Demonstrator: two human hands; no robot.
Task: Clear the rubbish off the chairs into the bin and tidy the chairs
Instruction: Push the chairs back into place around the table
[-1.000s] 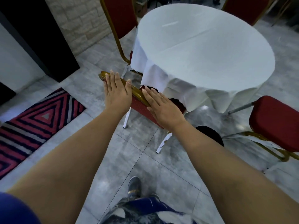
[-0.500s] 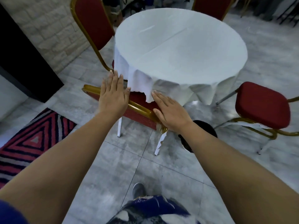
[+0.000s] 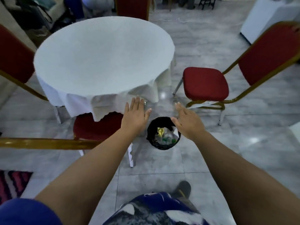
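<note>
A red chair with a gold frame stands at my lower left, its seat tucked partly under the white cloth of the round table. My left hand hovers flat, fingers straight, just right of that seat and holds nothing. My right hand is also open, above the right rim of a small black bin on the floor. Crumpled paper and wrappers fill the bin. Another red chair stands to the right, pulled out from the table, its seat bare.
A third red chair stands at the table's left and a fourth behind it. A striped rug lies at lower left. Grey tiled floor spreads around my feet. A white-covered stand sits far right.
Both hands have lifted off the near chair's gold backrest and swung right toward the bin. My view turned right, bringing the bin and the right chair into fuller view.
</note>
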